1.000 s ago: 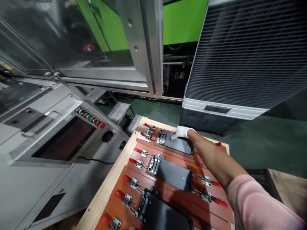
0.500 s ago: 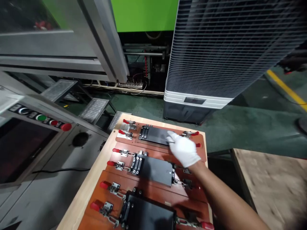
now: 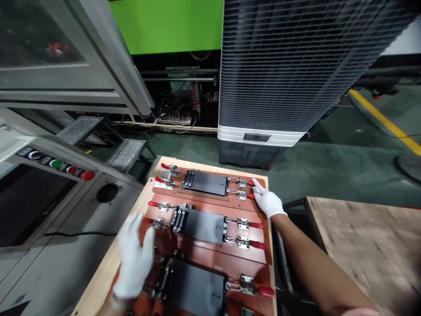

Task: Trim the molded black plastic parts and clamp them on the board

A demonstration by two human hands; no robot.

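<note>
Clamp handles (image 3: 251, 196) meet my right hand (image 3: 269, 203) — pinching or not, I cannot tell — while my left hand (image 3: 134, 256) hovers spread.

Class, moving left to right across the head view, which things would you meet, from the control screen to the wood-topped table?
Control screen → red mushroom button → left gloved hand → farthest gray plate → right gloved hand → wood-topped table.

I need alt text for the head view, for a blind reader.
A white-gloved right hand is at red toggle clamp handles beside the farthest of three dark rectangular panels. The left hand, also gloved, is over the wooden board's left side.
</note>
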